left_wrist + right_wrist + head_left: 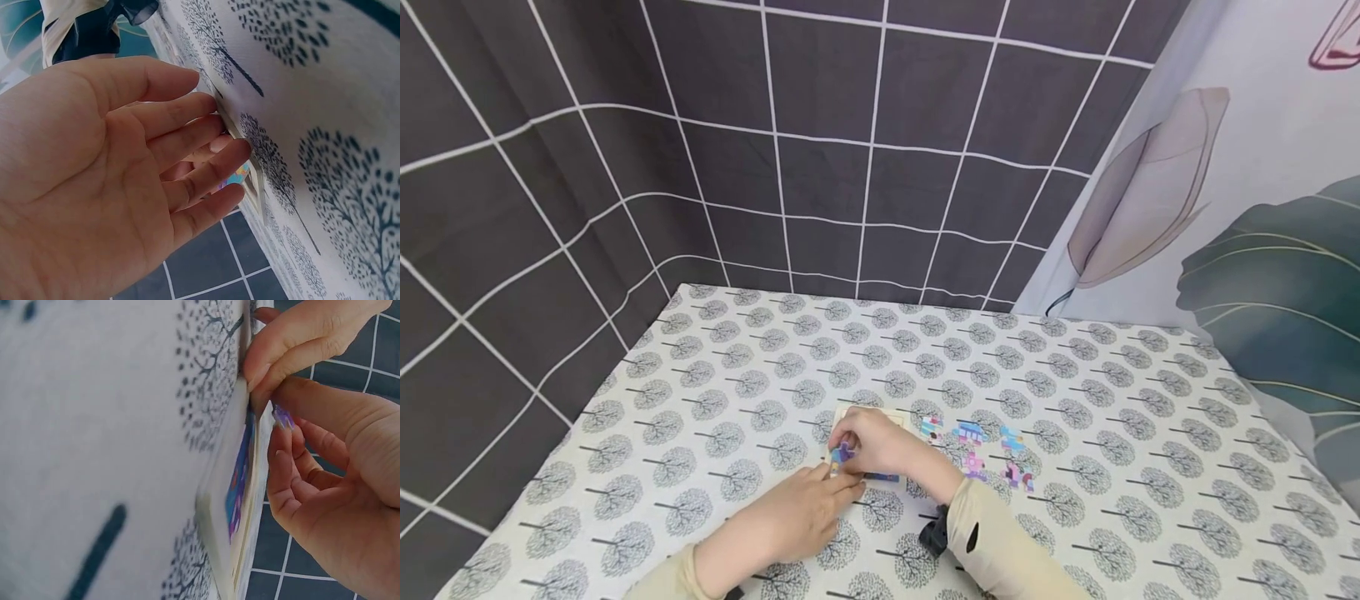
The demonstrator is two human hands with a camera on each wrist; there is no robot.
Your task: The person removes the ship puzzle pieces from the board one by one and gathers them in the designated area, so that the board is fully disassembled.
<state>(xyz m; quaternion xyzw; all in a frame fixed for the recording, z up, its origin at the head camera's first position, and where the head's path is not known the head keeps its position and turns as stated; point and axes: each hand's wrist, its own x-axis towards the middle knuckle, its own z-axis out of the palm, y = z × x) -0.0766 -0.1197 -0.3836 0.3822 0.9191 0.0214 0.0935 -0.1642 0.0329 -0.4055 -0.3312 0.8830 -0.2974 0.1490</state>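
A shallow cream puzzle tray (898, 415) lies on the table, with blue and purple picture pieces (237, 481) inside along its near side. My right hand (880, 443) is over the tray and pinches a purple-blue jigsaw piece (844, 452) between thumb and fingers. In the right wrist view this piece (283, 417) shows just above the tray rim. My left hand (811, 510) rests at the tray's near left corner, its fingers nearly straight and fingertips touching the edge. Much of the tray's inside is hidden behind the hands.
Several loose jigsaw pieces (970, 432) in pink and blue lie on the tree-print tablecloth (722, 400), right of the tray. A dark grid-pattern curtain (820, 183) hangs behind the table, and a leaf-print curtain (1262, 275) is on the right.
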